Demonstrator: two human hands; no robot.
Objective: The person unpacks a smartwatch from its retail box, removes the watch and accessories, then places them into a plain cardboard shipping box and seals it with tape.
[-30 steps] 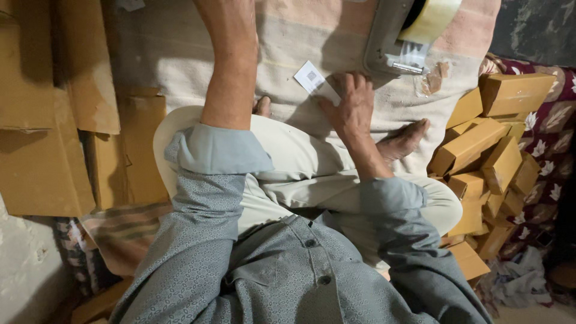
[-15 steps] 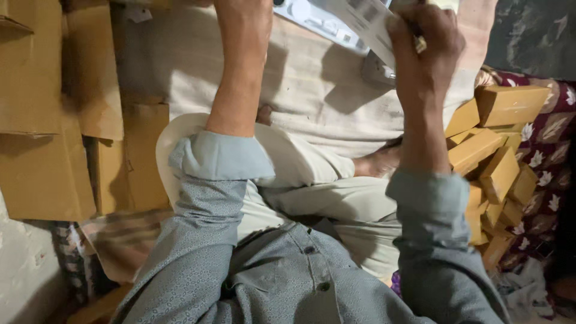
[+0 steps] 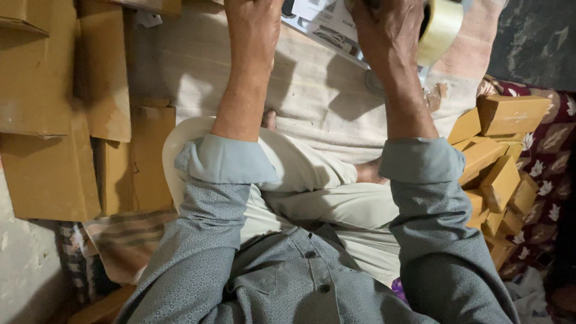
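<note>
Tape roll [image 3: 441, 27] has risen; right hand [image 3: 387, 30] grip clasps it, left hand [image 3: 255, 18] apparently clutching package [image 3: 327, 24].

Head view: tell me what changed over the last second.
The right hand left the cloth, rose and took hold of the grey package beside the tape roll. The left hand stayed raised on it. Small boxes and flat cardboard stayed put.

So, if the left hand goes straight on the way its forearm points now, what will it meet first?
The left hand points toward the top edge of the picture. Its fingertips are cut off there, so the first thing is unclear. The grey packet with printed labels lies just beside it, probably nearest, though depth is hard to judge.
</note>
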